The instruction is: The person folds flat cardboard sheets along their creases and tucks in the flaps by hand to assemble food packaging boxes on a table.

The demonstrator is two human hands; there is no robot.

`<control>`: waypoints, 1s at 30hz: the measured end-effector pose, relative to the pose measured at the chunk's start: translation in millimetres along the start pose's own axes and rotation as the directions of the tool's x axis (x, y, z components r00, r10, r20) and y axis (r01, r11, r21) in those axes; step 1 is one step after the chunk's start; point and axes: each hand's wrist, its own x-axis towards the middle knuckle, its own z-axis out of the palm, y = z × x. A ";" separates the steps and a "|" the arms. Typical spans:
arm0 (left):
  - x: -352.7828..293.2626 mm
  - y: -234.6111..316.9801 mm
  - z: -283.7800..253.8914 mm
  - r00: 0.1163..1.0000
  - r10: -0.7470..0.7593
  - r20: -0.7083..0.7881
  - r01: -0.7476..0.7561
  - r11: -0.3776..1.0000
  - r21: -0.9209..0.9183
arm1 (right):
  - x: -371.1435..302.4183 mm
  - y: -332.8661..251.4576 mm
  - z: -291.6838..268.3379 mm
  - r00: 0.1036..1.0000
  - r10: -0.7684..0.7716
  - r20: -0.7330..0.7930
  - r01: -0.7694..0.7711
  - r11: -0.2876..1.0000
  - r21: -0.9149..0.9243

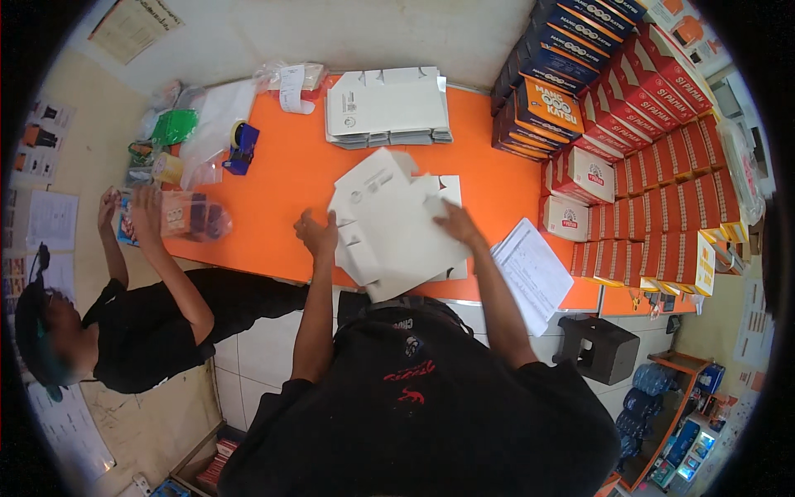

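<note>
Black-sleeved forearms are rising from the lower edge of the head view toward an orange table (pixel 290 178). On it, a flat white carton blank (pixel 389 228) is lying unfolded, its flaps spreading away from the fingers toward the far side.

Left hand (pixel 319 234): it is gripping the near left edge of the blank, fingers curling over the board; how tightly they are closing cannot be told. Right hand (pixel 458 225): it is resting on the right part of the blank, fingers extending flat and pressing on the surface, enclosing nothing visible.

Beyond the fingertips, a stack of white flat blanks (pixel 387 108) is sitting at the far edge of the table, well apart from both hands. Just right of the right-hand fingers, a printed paper sheet (pixel 532 273) is overhanging the near table edge. Further right, red and white boxes (pixel 654 203) are standing in rows, with dark blue and orange boxes (pixel 551 74) stacking behind them.

Left of the left-hand fingers, well apart, a blue tape dispenser (pixel 241 147) is lying near clear plastic bags (pixel 211 124). A second person in black (pixel 149 327) is standing at the left end of the table, that person's hands touching a clear bagged package (pixel 186 217).
</note>
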 end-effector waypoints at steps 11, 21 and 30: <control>41.0 2.7 5.5 0.935 0.283 0.215 -0.259 0.956 -0.136 | 82.1 -93.2 -78.7 0.940 -0.141 0.312 0.294 0.800 -0.523; -7.5 -12.5 46.9 0.931 0.334 -0.150 -0.364 0.884 -0.292 | -26.3 -11.9 -9.1 0.807 0.468 -0.361 -0.518 0.854 -0.051; 4.9 47.0 1.8 0.863 0.399 0.309 -0.089 0.723 -0.686 | -9.1 2.7 -31.4 0.906 0.352 -0.235 -0.170 0.810 0.561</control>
